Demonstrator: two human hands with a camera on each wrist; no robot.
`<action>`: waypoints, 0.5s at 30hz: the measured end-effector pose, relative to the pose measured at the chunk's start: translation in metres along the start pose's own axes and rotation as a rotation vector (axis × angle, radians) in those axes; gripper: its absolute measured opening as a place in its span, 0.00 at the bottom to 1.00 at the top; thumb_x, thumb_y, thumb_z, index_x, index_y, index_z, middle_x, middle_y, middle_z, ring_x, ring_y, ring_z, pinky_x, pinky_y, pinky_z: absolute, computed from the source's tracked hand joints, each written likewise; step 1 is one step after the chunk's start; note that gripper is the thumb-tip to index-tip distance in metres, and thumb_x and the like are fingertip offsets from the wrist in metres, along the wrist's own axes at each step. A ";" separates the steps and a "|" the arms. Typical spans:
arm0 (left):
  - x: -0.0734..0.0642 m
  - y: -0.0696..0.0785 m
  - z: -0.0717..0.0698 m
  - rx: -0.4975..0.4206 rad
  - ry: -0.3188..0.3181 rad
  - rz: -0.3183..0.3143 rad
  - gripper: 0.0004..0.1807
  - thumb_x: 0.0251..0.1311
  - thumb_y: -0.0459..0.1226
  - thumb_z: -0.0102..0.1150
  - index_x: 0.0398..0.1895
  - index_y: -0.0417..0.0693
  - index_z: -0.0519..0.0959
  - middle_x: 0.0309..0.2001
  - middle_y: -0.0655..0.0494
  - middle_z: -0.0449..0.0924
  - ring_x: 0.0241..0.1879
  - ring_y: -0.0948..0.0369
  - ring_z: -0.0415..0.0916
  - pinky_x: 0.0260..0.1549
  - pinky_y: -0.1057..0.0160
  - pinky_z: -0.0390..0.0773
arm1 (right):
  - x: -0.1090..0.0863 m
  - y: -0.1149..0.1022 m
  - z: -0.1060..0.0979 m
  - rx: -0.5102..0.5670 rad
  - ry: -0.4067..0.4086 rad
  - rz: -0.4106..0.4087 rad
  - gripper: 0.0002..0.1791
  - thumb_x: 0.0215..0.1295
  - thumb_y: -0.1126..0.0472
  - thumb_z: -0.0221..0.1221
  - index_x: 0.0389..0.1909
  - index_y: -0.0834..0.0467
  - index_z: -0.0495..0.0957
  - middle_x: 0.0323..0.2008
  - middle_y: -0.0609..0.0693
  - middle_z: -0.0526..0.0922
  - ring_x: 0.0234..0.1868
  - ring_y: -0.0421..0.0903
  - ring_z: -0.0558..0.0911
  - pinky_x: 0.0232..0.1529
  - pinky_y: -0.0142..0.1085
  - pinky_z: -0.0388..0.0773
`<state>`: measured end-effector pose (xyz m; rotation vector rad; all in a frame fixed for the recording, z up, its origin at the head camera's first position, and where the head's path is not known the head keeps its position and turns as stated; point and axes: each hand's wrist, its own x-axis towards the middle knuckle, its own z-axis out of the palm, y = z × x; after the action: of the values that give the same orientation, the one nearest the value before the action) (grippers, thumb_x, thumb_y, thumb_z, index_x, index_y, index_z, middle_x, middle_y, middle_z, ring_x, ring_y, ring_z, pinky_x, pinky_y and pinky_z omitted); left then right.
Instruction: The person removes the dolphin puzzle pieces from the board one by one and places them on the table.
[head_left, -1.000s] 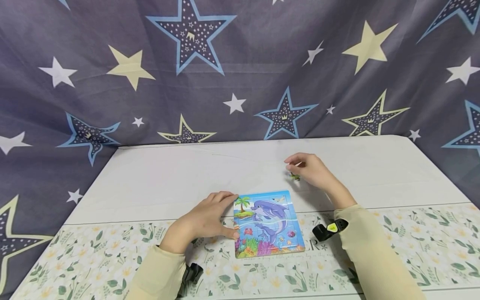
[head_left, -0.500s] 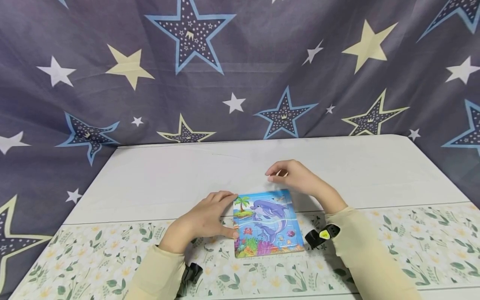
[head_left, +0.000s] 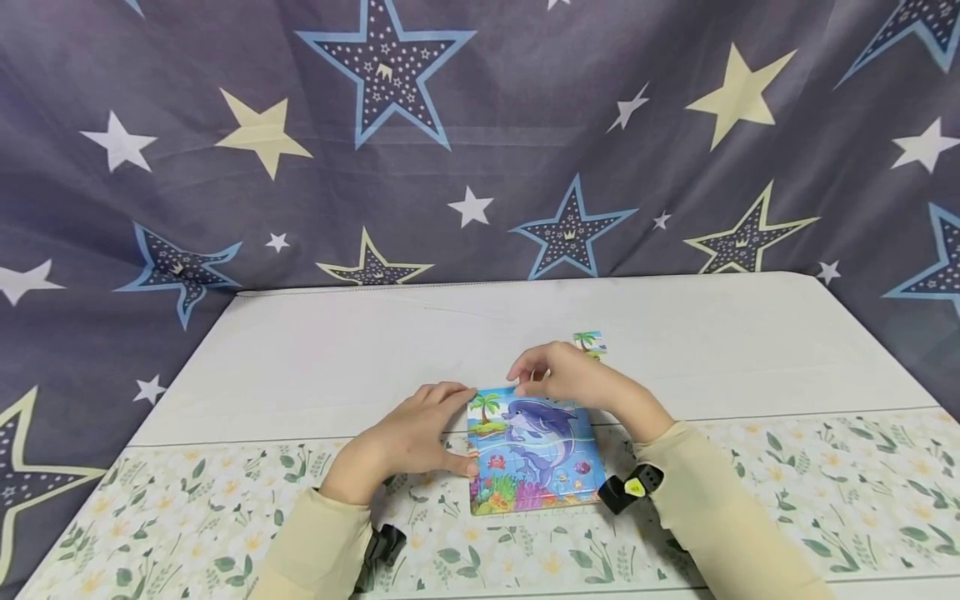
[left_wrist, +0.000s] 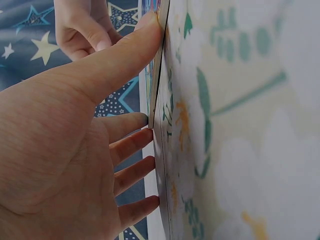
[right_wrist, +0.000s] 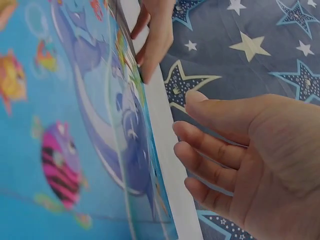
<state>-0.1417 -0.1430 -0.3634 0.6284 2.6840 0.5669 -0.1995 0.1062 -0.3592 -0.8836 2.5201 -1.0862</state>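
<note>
Bracing a square dolphin jigsaw puzzle (head_left: 546, 454) from its left side, the left hand (head_left: 408, 435) lies with its fingers extended and spread. Its thumb presses the lower part of the left edge, and the tip of its index finger meets the top left corner; the remaining fingers reach past that corner, as the left wrist view shows. The puzzle lies flat on the surface (head_left: 352, 350), straddling the line between the plain white area and the floral-patterned strip (head_left: 225, 508).

The right hand (head_left: 566, 372) arches at the puzzle's top edge, knuckles raised, the forearm slanting in from the lower right. Its thumb and fingers are gently curved and stand apart from one another, unclosed; the right wrist view shows their tips separated from the puzzle. Just beyond this hand, a small palm-tree picture tile (head_left: 590, 341) lies on the white area, its lower part covered by the hand.

Both arms wear cream sleeves (head_left: 720, 500) and black wrist straps (head_left: 386, 546), the right strap bearing a yellow label (head_left: 634, 487) and overlapping the puzzle's lower right corner in the head view. A dark star-printed curtain (head_left: 420, 200) hangs behind the surface.
</note>
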 end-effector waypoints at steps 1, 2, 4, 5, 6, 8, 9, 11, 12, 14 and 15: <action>0.000 0.000 0.000 0.001 -0.001 0.001 0.57 0.48 0.59 0.74 0.76 0.44 0.59 0.74 0.50 0.57 0.73 0.48 0.52 0.69 0.42 0.56 | -0.001 -0.002 0.000 0.002 -0.014 -0.011 0.08 0.65 0.65 0.65 0.43 0.61 0.84 0.31 0.46 0.83 0.32 0.41 0.77 0.31 0.33 0.75; 0.000 0.000 0.000 0.000 -0.002 0.003 0.57 0.48 0.59 0.74 0.77 0.44 0.59 0.74 0.50 0.57 0.73 0.48 0.52 0.69 0.42 0.56 | -0.001 -0.003 0.001 -0.004 -0.023 -0.021 0.08 0.65 0.65 0.65 0.43 0.61 0.84 0.31 0.45 0.83 0.32 0.40 0.77 0.32 0.33 0.75; 0.000 0.000 0.000 -0.004 -0.002 0.003 0.57 0.48 0.59 0.74 0.77 0.44 0.59 0.74 0.49 0.57 0.73 0.48 0.52 0.69 0.42 0.55 | 0.000 -0.005 0.004 -0.023 -0.043 -0.039 0.08 0.64 0.65 0.66 0.43 0.61 0.84 0.31 0.45 0.83 0.33 0.39 0.78 0.34 0.33 0.76; 0.000 0.000 0.000 -0.007 -0.002 0.002 0.57 0.48 0.58 0.74 0.76 0.44 0.59 0.74 0.49 0.57 0.73 0.48 0.52 0.69 0.42 0.55 | 0.000 -0.005 0.005 -0.031 -0.053 -0.045 0.08 0.63 0.65 0.66 0.43 0.61 0.84 0.31 0.45 0.83 0.33 0.39 0.78 0.36 0.33 0.77; 0.000 0.000 0.000 -0.009 -0.002 0.001 0.57 0.48 0.58 0.74 0.76 0.44 0.59 0.74 0.49 0.57 0.73 0.48 0.52 0.69 0.42 0.55 | 0.001 -0.006 0.007 -0.038 -0.064 -0.049 0.08 0.63 0.65 0.67 0.42 0.61 0.84 0.32 0.44 0.83 0.33 0.38 0.78 0.37 0.32 0.77; 0.000 0.000 0.000 -0.012 -0.002 0.000 0.56 0.48 0.58 0.74 0.77 0.44 0.59 0.74 0.49 0.57 0.73 0.48 0.52 0.69 0.41 0.55 | 0.001 -0.006 0.009 -0.057 -0.082 -0.056 0.09 0.62 0.65 0.67 0.42 0.61 0.84 0.32 0.44 0.83 0.33 0.38 0.77 0.37 0.32 0.77; 0.000 0.000 0.000 -0.012 -0.002 0.000 0.56 0.48 0.58 0.74 0.76 0.44 0.59 0.74 0.49 0.57 0.73 0.48 0.52 0.69 0.41 0.55 | 0.001 -0.006 0.011 -0.064 -0.090 -0.058 0.09 0.62 0.65 0.68 0.42 0.60 0.84 0.32 0.44 0.83 0.33 0.38 0.77 0.37 0.32 0.77; 0.000 0.000 0.000 -0.013 -0.003 0.001 0.56 0.48 0.58 0.74 0.77 0.44 0.59 0.74 0.50 0.57 0.73 0.48 0.52 0.69 0.41 0.56 | 0.001 -0.006 0.013 -0.075 -0.099 -0.062 0.09 0.61 0.65 0.68 0.42 0.60 0.84 0.32 0.44 0.82 0.33 0.38 0.77 0.38 0.31 0.77; 0.000 0.000 0.000 -0.012 -0.003 0.001 0.56 0.48 0.58 0.74 0.77 0.44 0.59 0.74 0.50 0.57 0.73 0.48 0.52 0.69 0.42 0.56 | 0.001 -0.006 0.013 -0.081 -0.101 -0.065 0.10 0.60 0.66 0.69 0.42 0.60 0.84 0.32 0.44 0.82 0.33 0.38 0.77 0.37 0.31 0.76; 0.000 0.000 0.000 -0.012 -0.005 0.001 0.56 0.48 0.58 0.74 0.77 0.44 0.59 0.74 0.50 0.57 0.73 0.48 0.52 0.69 0.42 0.56 | 0.001 -0.006 0.015 -0.094 -0.102 -0.069 0.10 0.60 0.66 0.69 0.42 0.60 0.84 0.32 0.45 0.81 0.32 0.38 0.76 0.37 0.31 0.76; 0.000 0.000 0.000 -0.012 -0.007 0.000 0.56 0.48 0.58 0.74 0.77 0.45 0.59 0.74 0.50 0.57 0.73 0.48 0.52 0.69 0.42 0.56 | 0.000 -0.006 0.016 -0.103 -0.102 -0.071 0.10 0.59 0.66 0.69 0.43 0.60 0.84 0.32 0.45 0.80 0.32 0.38 0.75 0.36 0.31 0.76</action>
<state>-0.1417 -0.1426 -0.3634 0.6261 2.6722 0.5800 -0.1901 0.0937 -0.3651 -1.0363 2.4965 -0.9131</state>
